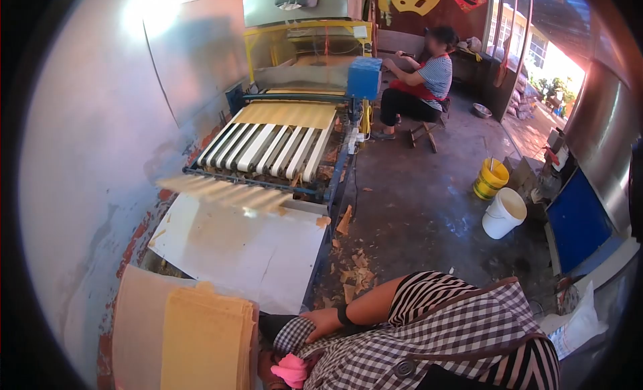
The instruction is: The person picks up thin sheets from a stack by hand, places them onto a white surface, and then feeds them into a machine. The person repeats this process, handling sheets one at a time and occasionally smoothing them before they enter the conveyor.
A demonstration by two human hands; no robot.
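Note:
My right hand [323, 323], with a dark band at the wrist, rests on the checkered cloth over my knee. Its fingers lie loosely over the fabric and hold nothing. A pink bunched piece [289, 370], perhaps cloth or a glove, lies near the lap edge. My left hand cannot be made out. Left of my knee sits a stack of thin tan sheets [207, 336]. Beyond it, a blurred tan sheet [224, 191] hangs between the conveyor's white belts [258, 149] and a pale sloping board [244, 246]. Another tan sheet [284, 114] lies on the belts.
Behind the belts stands a machine with a yellow frame and blue box [364, 78]. A person [429, 78] in a striped top sits beside it. Brown scraps [358, 273] litter the floor. A white bucket [504, 213], yellow bucket [491, 179] and blue panel [579, 222] stand right.

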